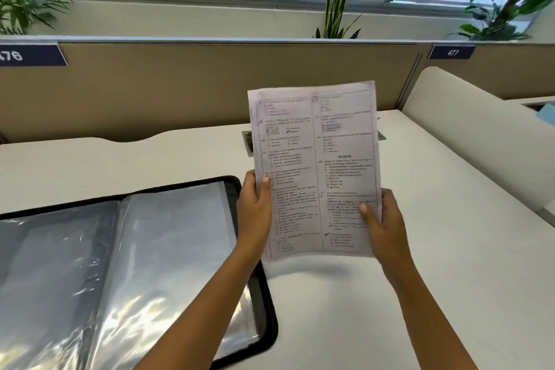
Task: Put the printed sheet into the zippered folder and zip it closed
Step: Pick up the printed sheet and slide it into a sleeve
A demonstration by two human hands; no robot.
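Observation:
A printed sheet point(315, 165) with two columns of text is held upright above the white desk point(435, 219). My left hand point(255, 210) grips its lower left edge and my right hand point(386, 225) grips its lower right edge, thumbs on the front. The black zippered folder point(264, 288) lies open flat on the desk to the left, showing clear plastic sleeves point(168, 249). My left forearm crosses above the folder's right rim. The zipper pull is not visible.
A beige partition point(210, 84) with number tags runs along the back of the desk. A curved white divider point(468, 117) stands at the right. A cable slot point(247, 143) sits behind the sheet. Plants line the window sill.

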